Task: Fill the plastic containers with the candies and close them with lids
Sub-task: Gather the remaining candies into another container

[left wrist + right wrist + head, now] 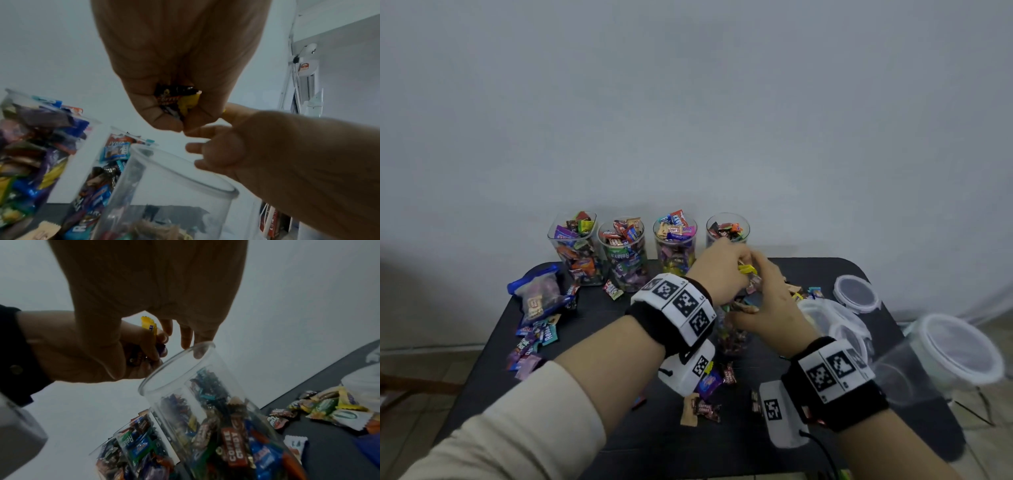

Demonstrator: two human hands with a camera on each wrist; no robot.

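Just above the open container (164, 186), both hands (743, 281), candies (176, 100) in the left.

Candy jars, loose candies and lids laid out on a table against a wall

Four filled containers (573, 246) (624, 251) (675, 245) (727, 229) stand in a row at the table's (599, 394) far edge, by the wall. In front of them a partly filled container (205, 402) stands under both hands: the left hand (719, 270), gripping candies (176, 100), is over its mouth, the right hand (767, 308) just beside it. A zip bag (539, 294) lies at the far left, with loose candies (532, 346) in front of it. Lids (856, 294) (832, 318) lie at the right, and an empty container (941, 356) stands past the table's right edge.
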